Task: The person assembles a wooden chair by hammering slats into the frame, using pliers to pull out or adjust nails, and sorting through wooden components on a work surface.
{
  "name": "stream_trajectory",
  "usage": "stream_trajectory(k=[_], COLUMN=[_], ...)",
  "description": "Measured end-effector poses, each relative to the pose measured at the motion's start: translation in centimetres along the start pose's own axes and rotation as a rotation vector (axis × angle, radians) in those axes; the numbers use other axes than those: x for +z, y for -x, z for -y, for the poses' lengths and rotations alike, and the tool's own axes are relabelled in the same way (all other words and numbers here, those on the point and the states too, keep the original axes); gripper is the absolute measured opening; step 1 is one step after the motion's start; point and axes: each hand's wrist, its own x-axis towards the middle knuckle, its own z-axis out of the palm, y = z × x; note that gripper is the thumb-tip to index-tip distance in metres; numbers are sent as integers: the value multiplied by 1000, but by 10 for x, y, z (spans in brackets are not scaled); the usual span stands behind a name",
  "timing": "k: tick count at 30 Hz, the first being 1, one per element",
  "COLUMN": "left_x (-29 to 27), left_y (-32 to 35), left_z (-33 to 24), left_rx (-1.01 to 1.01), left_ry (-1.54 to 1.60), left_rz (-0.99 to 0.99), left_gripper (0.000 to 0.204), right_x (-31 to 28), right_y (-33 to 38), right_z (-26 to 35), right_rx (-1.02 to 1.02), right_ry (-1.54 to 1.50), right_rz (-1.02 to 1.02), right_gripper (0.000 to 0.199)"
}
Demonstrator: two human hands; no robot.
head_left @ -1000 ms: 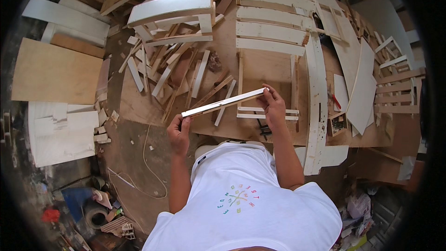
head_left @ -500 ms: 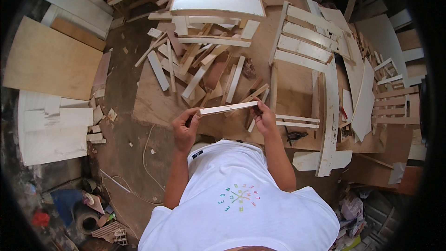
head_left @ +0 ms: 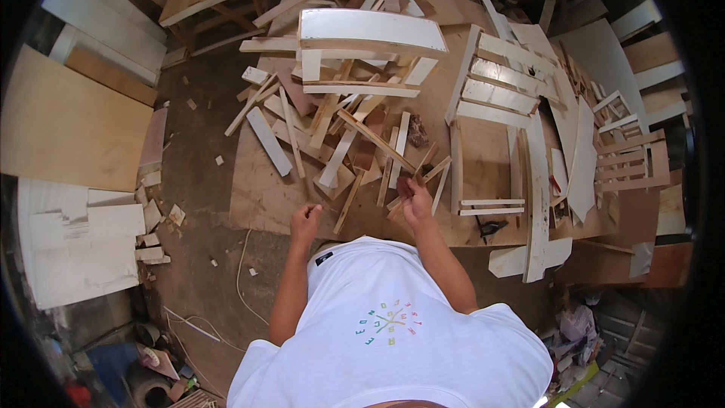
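My right hand (head_left: 414, 200) is at the near edge of the wood pile, its fingers closed at the near end of a narrow wooden strip (head_left: 375, 140). From there the strip slants away to the far left over other offcuts; its brownish side faces up. My left hand (head_left: 306, 221) hovers apart from the pile with fingers curled in, and nothing shows in it. Below the strip lie loose white-faced and bare wood pieces, among them a white board (head_left: 269, 142) and a short strip (head_left: 399, 149).
A large plywood sheet (head_left: 249, 189) lies under the pile. White slatted frames (head_left: 498, 95) and black pliers (head_left: 492, 229) are on the right. A curved white panel (head_left: 370, 29) rests at the back. Boards (head_left: 72, 121) lean at left, and a cable (head_left: 242, 272) runs across the floor.
The strip has gone from level between both hands to slanting over the pile from my right hand. My left hand has let go of it and dropped a little.
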Motion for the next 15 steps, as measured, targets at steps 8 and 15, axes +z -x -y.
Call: stream_trajectory(k=[8,15], left_x=[21,21], left_y=[-32,-77], left_z=[-55,-48], left_rx=[160,225], left_ry=[-445,-731], left_rz=[-18,-179], left_gripper=[51,38], right_x=[1,42], right_y=[-3,-4], right_z=[-28,-46], right_rx=[-39,-340], right_ry=[851,1383], right_rz=[85,257], right_gripper=[48,49])
